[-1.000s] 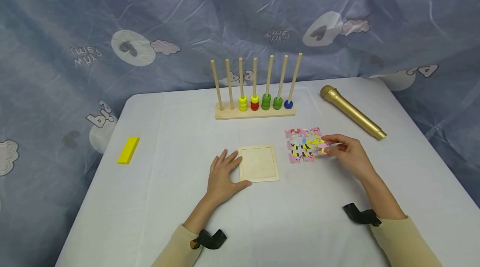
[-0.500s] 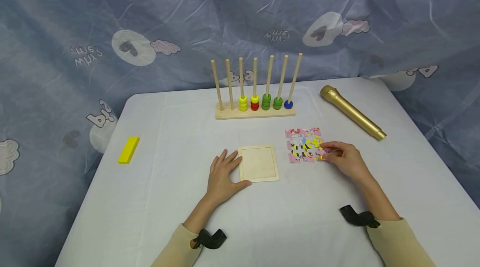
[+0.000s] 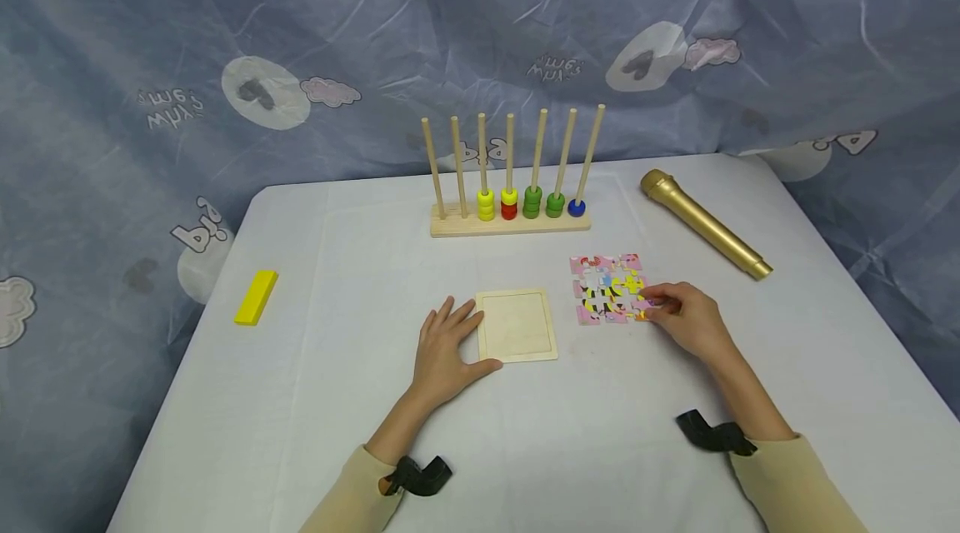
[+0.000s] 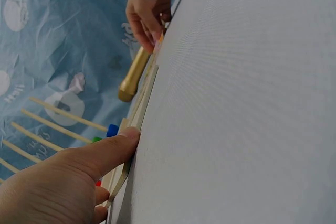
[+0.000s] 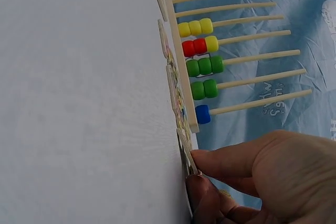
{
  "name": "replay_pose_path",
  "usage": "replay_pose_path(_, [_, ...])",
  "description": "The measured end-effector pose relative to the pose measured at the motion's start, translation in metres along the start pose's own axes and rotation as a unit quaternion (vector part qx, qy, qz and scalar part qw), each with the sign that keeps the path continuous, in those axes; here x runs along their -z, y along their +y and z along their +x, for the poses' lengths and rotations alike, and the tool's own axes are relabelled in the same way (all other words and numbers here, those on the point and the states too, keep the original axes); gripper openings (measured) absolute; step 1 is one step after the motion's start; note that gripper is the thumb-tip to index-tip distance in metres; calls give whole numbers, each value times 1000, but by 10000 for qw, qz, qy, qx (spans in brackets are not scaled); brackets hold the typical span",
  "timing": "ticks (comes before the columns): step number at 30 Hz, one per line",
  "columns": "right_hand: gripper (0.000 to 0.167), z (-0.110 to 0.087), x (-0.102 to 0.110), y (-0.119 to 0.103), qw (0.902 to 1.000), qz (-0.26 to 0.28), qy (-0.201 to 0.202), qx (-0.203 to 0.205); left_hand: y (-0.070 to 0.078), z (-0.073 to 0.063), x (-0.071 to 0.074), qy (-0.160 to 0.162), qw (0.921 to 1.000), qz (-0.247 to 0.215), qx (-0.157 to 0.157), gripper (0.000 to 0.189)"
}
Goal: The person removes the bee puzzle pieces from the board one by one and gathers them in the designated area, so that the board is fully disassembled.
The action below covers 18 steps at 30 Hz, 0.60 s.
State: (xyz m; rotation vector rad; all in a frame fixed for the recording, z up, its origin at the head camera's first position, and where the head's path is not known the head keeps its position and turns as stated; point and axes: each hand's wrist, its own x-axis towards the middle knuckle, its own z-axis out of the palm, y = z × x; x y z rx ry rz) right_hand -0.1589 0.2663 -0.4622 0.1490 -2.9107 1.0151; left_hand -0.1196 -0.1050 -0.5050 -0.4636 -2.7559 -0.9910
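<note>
In the head view, my right hand [image 3: 692, 318] pinches a puzzle piece [image 5: 186, 150] at the lower right of a jigsaw puzzle [image 3: 607, 287]. The puzzle is pink with yellow and black cartoon bees, and its pieces lie in a square on the table. The right wrist view shows thumb and fingertips on the edge of that piece, which tilts a little. My left hand [image 3: 446, 354] lies with straight, spread fingers against the left side of a square wooden puzzle tray [image 3: 517, 294]. Its thumb touches the tray's near left corner. The tray holds no pieces.
A wooden peg abacus [image 3: 510, 226] with coloured beads stands behind the puzzle. A gold toy microphone [image 3: 707, 225] lies at the right rear, and a yellow block [image 3: 257, 297] at the far left. White cloth [image 3: 360, 266] covers the table.
My right hand has moved slightly down and left, bringing the piece to the puzzle's lower right corner; over the last half second it stays nearly still. The left hand keeps its place on the tray.
</note>
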Motion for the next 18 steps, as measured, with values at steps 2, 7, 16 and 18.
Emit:
replay_pose_path(2, [24, 0, -1, 0, 10000, -58, 26, 5, 0, 0, 0, -5, 10000, -14, 9, 82])
replay_pose_path(7, [22, -1, -1, -1, 9998, -189, 42, -11, 1, -1, -1, 3, 10000, -64, 9, 82])
replay_pose_path(16, [20, -6, 1, 1, 9997, 39, 165, -180, 1, -5, -2, -27, 9999, -123, 30, 82])
replay_pose_path(18, [19, -7, 1, 2, 9996, 129, 184, -191, 1, -6, -1, -10, 9999, -116, 38, 83])
